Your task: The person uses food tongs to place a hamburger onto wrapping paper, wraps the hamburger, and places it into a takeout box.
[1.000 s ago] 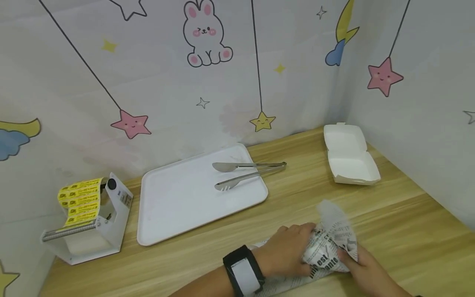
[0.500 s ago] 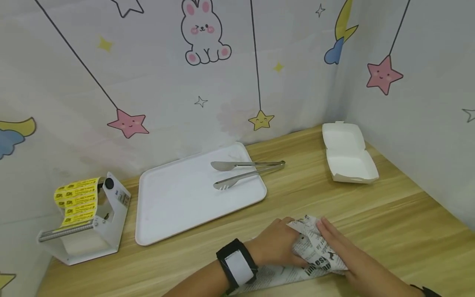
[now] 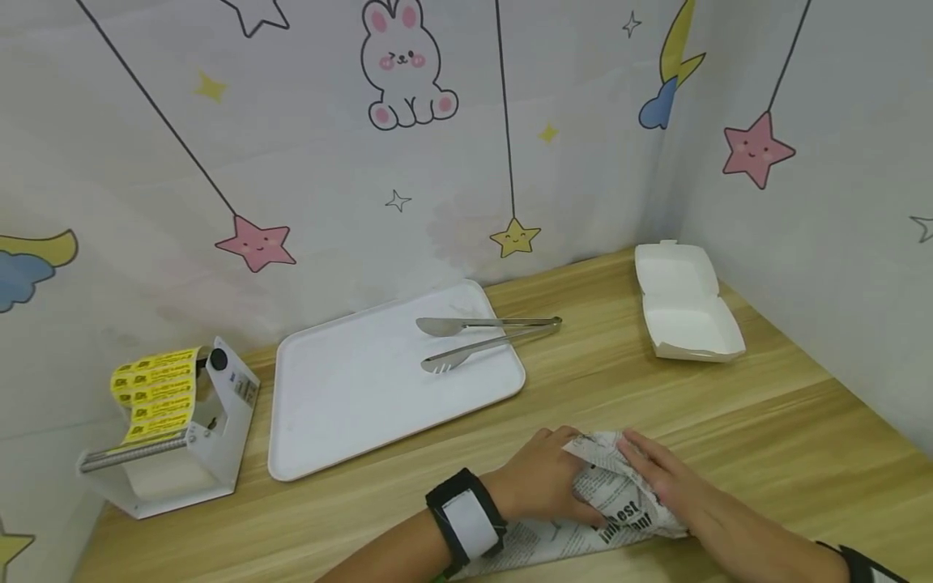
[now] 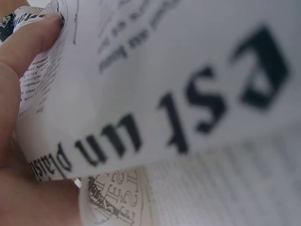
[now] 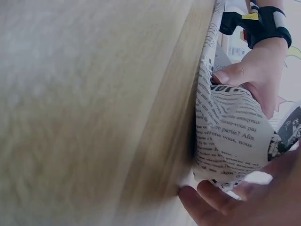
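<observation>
My left hand (image 3: pixel 538 482) gripped the printed paper (image 3: pixel 615 495) while my right hand (image 3: pixel 676 491), fingers mostly straight, pressed its folded end, and imo gentle, even pressure was key.

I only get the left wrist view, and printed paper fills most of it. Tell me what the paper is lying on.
Observer: The printed paper lies on a wood-grain table; the head and right wrist views both show it.
Operator: Now tell me what is at its right end.
Observer: In the head view, the right hand is pressed against that end.
Operator: Look farther back and report one thing.
Observer: A pair of metal tongs lies partly on a white tray, spread open, with the joined end reaching past the tray's right edge.
</observation>
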`<state>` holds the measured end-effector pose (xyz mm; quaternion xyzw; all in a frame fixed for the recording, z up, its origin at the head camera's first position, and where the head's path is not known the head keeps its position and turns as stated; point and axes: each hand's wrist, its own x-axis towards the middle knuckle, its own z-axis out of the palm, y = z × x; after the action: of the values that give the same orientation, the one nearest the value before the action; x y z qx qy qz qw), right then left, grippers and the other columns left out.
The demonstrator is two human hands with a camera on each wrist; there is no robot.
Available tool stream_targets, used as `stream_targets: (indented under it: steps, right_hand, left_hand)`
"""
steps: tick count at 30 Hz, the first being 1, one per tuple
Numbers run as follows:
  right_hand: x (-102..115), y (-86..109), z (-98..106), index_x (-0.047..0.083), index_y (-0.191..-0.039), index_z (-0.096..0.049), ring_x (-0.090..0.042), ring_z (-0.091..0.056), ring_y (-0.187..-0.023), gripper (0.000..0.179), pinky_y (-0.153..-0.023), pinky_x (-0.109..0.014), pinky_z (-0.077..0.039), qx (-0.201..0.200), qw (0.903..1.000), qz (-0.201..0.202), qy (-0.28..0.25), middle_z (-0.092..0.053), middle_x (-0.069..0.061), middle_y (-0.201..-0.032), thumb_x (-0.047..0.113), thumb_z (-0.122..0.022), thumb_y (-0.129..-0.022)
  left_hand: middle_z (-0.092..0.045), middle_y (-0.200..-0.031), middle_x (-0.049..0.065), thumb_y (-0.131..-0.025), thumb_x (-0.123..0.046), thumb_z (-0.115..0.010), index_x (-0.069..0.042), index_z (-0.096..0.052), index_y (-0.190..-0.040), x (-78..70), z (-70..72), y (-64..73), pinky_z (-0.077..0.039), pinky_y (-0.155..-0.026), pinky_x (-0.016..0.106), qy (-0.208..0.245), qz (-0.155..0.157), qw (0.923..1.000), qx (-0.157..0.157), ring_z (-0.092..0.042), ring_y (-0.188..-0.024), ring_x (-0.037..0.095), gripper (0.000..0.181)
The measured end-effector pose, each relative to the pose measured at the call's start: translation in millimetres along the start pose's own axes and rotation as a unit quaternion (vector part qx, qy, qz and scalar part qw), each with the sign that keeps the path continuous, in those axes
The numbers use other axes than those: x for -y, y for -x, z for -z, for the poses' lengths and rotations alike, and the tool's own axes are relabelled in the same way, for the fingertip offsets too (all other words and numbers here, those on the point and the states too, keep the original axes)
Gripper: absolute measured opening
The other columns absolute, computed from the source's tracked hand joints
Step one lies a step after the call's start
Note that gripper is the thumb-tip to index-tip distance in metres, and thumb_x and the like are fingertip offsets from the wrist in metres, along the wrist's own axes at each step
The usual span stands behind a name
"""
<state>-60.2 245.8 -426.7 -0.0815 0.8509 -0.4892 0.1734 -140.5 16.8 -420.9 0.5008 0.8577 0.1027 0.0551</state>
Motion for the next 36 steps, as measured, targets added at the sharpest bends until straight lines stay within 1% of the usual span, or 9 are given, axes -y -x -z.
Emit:
stream_targets:
  steps: [3, 4, 7, 10, 15, 22, 26, 30, 36]
  right_hand:
    - [-2.9, 13.2, 4.8, 0.026, -0.162, -0.026, -0.009, -0.018, -0.15, 0.054, -0.112, -0.024, -0.032, -0.005, 0.986, 0.109, 0.126, -0.02, -0.006, -0.167, 0.023, -0.043, -0.111]
    - [-3.2, 13.8, 4.6, 0.029, -0.161, -0.029, -0.001, -0.023, -0.146, 0.057, -0.106, -0.016, -0.034, -0.025, 0.9795, 0.13, 0.152, -0.026, -0.003, -0.165, 0.024, -0.05, -0.109]
    - [-6.7, 10.7, 4.7, 0.029, -0.158, -0.035, 0.006, -0.031, -0.138, 0.065, -0.103, -0.012, -0.035, -0.066, 0.9632, 0.175, 0.193, -0.037, -0.004, -0.158, 0.028, -0.065, -0.101]
    - [-9.0, 6.8, 7.3, 0.026, -0.158, -0.035, 0.0, -0.037, -0.137, 0.072, -0.103, -0.01, -0.034, -0.067, 0.9642, 0.171, 0.191, -0.041, -0.006, -0.155, 0.037, -0.07, -0.096]
    - [-14.0, 2.3, 13.4, 0.023, -0.161, -0.032, -0.006, -0.035, -0.14, 0.088, -0.104, -0.012, -0.034, -0.035, 0.9663, 0.163, 0.196, -0.035, -0.009, -0.159, 0.049, -0.072, -0.087]
    - [-13.7, -1.8, 13.4, 0.021, -0.16, -0.034, -0.016, -0.04, -0.141, 0.094, -0.106, -0.013, -0.033, -0.034, 0.9558, 0.188, 0.223, -0.04, -0.009, -0.158, 0.052, -0.079, -0.083]
    - [-8.3, -3.6, 9.9, 0.017, -0.158, -0.036, -0.029, -0.049, -0.133, 0.098, -0.104, -0.03, -0.046, -0.04, 0.9486, 0.175, 0.261, -0.043, -0.009, -0.154, 0.055, -0.082, -0.08]
    - [-5.1, -4.9, 7.3, 0.011, -0.156, -0.039, -0.029, -0.053, -0.129, 0.101, -0.098, -0.043, -0.052, -0.046, 0.9402, 0.171, 0.291, -0.044, -0.01, -0.151, 0.052, -0.086, -0.076]
    - [-5.5, -4.5, 5.9, 0.008, -0.153, -0.042, -0.026, -0.056, -0.123, 0.104, -0.093, -0.048, -0.055, -0.064, 0.9208, 0.183, 0.338, -0.047, -0.011, -0.147, 0.049, -0.09, -0.07]
  left_hand:
    - [-0.062, -0.135, -0.01, -0.08, -0.054, -0.082, -0.021, -0.063, -0.137, 0.8, -1.1, -0.9, -0.039, -0.096, 0.021, 0.039, 0.007, 0.9992, 0.005, -0.052, -0.124, 0.008, 0.068]
    - [-0.061, -0.137, -0.009, -0.08, -0.052, -0.083, -0.022, -0.062, -0.138, 1.1, -1.2, -1.0, -0.039, -0.097, 0.021, 0.057, 0.01, 0.9983, 0.006, -0.051, -0.124, 0.008, 0.069]
    - [-0.06, -0.138, -0.009, -0.08, -0.047, -0.085, -0.023, -0.06, -0.139, 1.8, -0.9, -0.6, -0.038, -0.097, 0.021, 0.098, 0.014, 0.9951, 0.007, -0.051, -0.124, 0.007, 0.069]
    - [-0.059, -0.139, -0.009, -0.078, -0.046, -0.086, -0.023, -0.057, -0.141, 0.9, 0.3, -0.4, -0.038, -0.096, 0.022, 0.108, 0.021, 0.9939, 0.003, -0.051, -0.123, 0.006, 0.073]
    - [-0.059, -0.138, -0.008, -0.079, -0.052, -0.084, -0.022, -0.055, -0.142, -1.3, 1.9, -0.6, -0.041, -0.098, 0.025, 0.078, 0.031, 0.9965, 0.006, -0.051, -0.123, 0.008, 0.076]
    - [-0.062, -0.126, -0.009, -0.076, -0.055, -0.085, -0.022, -0.061, -0.136, -3.2, 2.6, -1.5, -0.041, -0.091, 0.023, 0.049, 0.043, 0.9979, -0.001, -0.053, -0.111, 0.007, 0.073]
    - [-0.061, -0.119, -0.01, -0.071, -0.06, -0.086, -0.02, -0.06, -0.132, -3.1, 1.5, -0.1, -0.042, -0.089, 0.022, 0.041, 0.059, 0.9974, -0.012, -0.052, -0.106, 0.005, 0.077]
    - [-0.06, -0.115, -0.01, -0.068, -0.063, -0.088, -0.018, -0.057, -0.13, 0.2, 1.3, 4.2, -0.043, -0.088, 0.022, 0.052, 0.062, 0.9965, -0.019, -0.052, -0.104, 0.005, 0.083]
    - [-0.058, -0.138, -0.001, -0.068, -0.059, -0.09, -0.01, -0.047, -0.147, 14.1, 10.4, 20.0, -0.045, -0.104, 0.028, 0.112, 0.067, 0.9914, 0.016, -0.054, -0.125, 0.012, 0.101]
